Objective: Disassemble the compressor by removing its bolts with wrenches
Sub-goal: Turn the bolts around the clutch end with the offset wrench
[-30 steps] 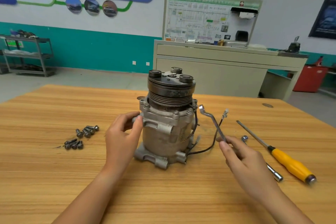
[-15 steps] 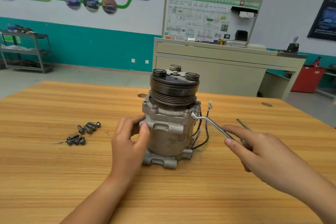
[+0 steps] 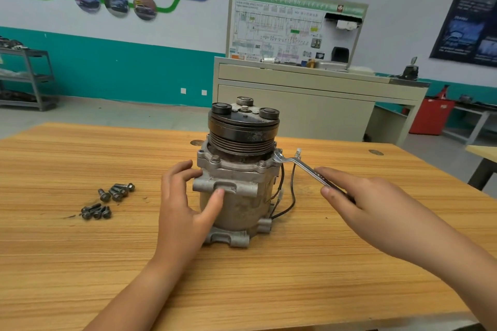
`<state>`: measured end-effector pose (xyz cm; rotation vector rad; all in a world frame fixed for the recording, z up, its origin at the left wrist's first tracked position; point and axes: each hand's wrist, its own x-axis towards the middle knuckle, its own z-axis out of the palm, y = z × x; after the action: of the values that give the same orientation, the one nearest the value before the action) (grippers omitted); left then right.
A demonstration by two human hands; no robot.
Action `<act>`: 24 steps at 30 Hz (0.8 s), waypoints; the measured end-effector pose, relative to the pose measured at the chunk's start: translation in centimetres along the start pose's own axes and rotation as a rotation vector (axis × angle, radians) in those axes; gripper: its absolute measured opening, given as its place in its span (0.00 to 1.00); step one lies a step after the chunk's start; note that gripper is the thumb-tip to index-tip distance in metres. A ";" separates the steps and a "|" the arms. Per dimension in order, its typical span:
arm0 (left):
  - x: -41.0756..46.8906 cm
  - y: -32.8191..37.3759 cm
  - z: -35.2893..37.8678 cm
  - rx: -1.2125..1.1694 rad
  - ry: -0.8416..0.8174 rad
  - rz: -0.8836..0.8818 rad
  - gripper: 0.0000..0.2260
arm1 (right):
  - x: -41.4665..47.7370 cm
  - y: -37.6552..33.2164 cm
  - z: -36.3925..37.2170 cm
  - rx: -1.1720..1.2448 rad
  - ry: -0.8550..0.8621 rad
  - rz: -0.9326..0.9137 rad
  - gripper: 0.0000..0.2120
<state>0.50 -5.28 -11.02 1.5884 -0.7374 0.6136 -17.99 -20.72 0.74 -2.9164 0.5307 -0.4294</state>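
1. The compressor (image 3: 236, 196) is standing upright on its mounting feet on the surface (image 3: 80, 263). The pulley (image 3: 242, 129) on top is likely making it top-heavy, so a hard pull could be tipping or skidding it.
2. The wrench (image 3: 301, 166) is sitting with its ring end on the compressor's right flange corner, tucked under the pulley rim. I cannot tell whether it is fully seated. If it is only half on, it risks slipping off and rounding the bolt head.
3. The right hand (image 3: 357, 196) is working right of the compressor. It is pinching the wrench handle between thumb and fingers, with the index finger lying along it. That looks like a light hold, so a tight bolt could be making the hand slide off.
4. The left hand (image 3: 185, 201) is wrapping the compressor's left side, fingers curling round the housing and thumb pressing the front lug. It is the only brace, so the body may be twisting under torque.
5. The black wires (image 3: 291, 191) are hanging off the compressor's right side, just below the wrench. A downward swing could be snagging them.
6. The loose bolts (image 3: 107, 201) are lying well left of the compressor. A jolt to the surface could be scattering them.
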 end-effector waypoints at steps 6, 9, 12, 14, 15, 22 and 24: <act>0.0 -0.1 0.1 0.008 -0.004 0.002 0.16 | 1.3 0.3 -0.1 -0.251 0.016 -0.012 0.18; 0.0 -0.1 0.2 -0.019 -0.004 0.004 0.14 | 1.5 -0.7 -0.5 -0.576 0.039 -0.065 0.21; 0.1 0.1 0.3 -0.049 0.002 -0.008 0.14 | 1.7 -1.7 -0.7 -0.796 0.025 -0.093 0.23; 0.1 0.0 0.4 -0.052 0.000 -0.010 0.14 | 1.9 -1.5 -0.8 -0.837 0.007 -0.128 0.21; 0.1 -0.1 0.4 -0.050 -0.002 -0.011 0.14 | 2.1 -1.1 -1.0 -0.830 0.017 -0.163 0.21; 0.2 -0.4 0.2 -0.039 -0.022 0.010 0.16 | 6.1 4.1 -2.0 -0.891 0.058 -0.348 0.22; 0.3 -0.5 0.2 -0.036 -0.024 0.022 0.17 | 8.3 5.3 -1.0 -0.815 0.122 -0.427 0.23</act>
<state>1.04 -5.45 -11.15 1.5588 -0.7806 0.5955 -12.61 -28.74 2.73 -3.8314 0.0761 -0.5406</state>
